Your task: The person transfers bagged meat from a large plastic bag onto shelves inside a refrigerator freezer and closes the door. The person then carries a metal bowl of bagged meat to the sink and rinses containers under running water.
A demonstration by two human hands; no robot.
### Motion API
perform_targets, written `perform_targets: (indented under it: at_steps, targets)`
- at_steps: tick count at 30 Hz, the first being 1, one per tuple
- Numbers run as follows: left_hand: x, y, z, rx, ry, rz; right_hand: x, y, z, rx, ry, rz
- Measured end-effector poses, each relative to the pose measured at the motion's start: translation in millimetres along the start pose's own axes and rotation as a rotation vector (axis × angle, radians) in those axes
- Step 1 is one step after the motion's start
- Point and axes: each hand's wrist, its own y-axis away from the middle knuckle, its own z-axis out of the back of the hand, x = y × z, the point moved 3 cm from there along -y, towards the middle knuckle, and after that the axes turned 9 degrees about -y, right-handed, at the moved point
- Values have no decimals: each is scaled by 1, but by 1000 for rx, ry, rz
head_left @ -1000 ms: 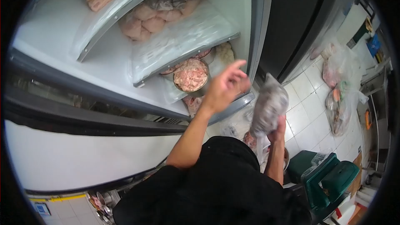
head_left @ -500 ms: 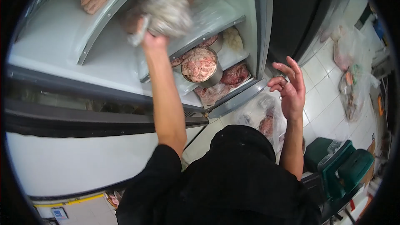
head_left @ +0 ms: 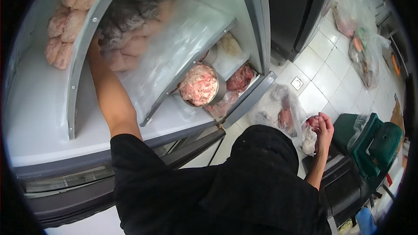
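Broadly, an upright cold cabinet (head_left: 35,117) fills the left side, open and reached into across its front. Its middle shelf (head_left: 169,88) has a metal-edged rim; the upper shelf (head_left: 74,87) runs beside it, with pale pink packs (head_left: 80,17) stacked in rows.

The left arm (head_left: 111,93) passes behind the upper shelf's rim, close to the dark grey bag (head_left: 130,6). That bag lies deep on the middle shelf, against pale pink pieces (head_left: 139,43). The left hand is hidden and the area smeared by motion, so I cannot tell whether its fingers grip the bag or merely press near it.

For good placing, the bag wants support from beneath and a flat, snug fit against its neighbours, its slack plastic tucked inside the rim. The forearm is best kept clear of the shelf's hard edge, with gentle pressure so the softer pieces don't get squashed or shoved.

Lower down, a round metal pot (head_left: 221,91) heaped with pale, fatty meat stands near wrapped red meat (head_left: 241,78); careful elbow room on the way out would spare both.

Over by the floor, the right hand (head_left: 323,132) is low beside a small pale bundle (head_left: 309,142). Its fingers (head_left: 323,121) are loosely curled, though whether they pinch the bundle isn't clear.
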Motion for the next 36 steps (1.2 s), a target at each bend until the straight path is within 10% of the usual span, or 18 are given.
perform_targets:
  at_steps: [3,5,13,18,22,24,27,33,34,36]
  targets:
    - [27,-6,-25,131,-22,-12,4,-10,-9,16,24,4]
    - [47,-15,-40,303,-829,-152,10,-19,-22,123,159,60]
    - [14,25,-18,394,-385,204,40,-34,-5,307,469,258]
    - [-150,102,34,91,218,732,-20,-71,99,17,229,5]
    - [-321,244,4,-299,-2,142,-107,-107,149,-151,135,-196]
    - [-421,339,-89,129,444,277,-159,-129,156,-172,194,-239]
    - [-451,511,-212,1313,304,262,-263,-183,157,-136,257,-238]
    - [-366,862,-463,1843,406,417,-509,-307,158,307,792,-127]
    - [-348,906,-499,1926,415,468,-568,-348,165,507,995,218]
    - [-325,962,-560,2171,378,295,-623,-397,186,817,1128,-67]
